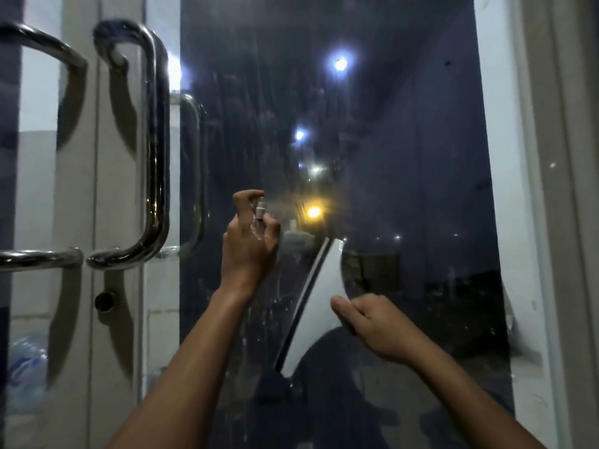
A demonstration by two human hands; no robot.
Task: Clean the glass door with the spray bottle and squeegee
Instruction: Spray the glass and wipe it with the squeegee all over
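Left hand (251, 244) gripping small clear spray bottle (260, 212), right hand (372, 322) pinching white wedge-shaped squeegee (319, 296), streaky glass door (405, 140)

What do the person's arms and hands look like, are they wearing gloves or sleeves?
No gloves and no sleeves in view. Both forearms are bare right down to the bottom edge of the picture. The left hand and the right hand are bare too, with no ring, watch or bracelet that I can see.

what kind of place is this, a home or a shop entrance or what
Probably the entrance of a shop or office, seen from inside at night. The clues: a glass door with long metal pull handles, and street lights showing through the glass.
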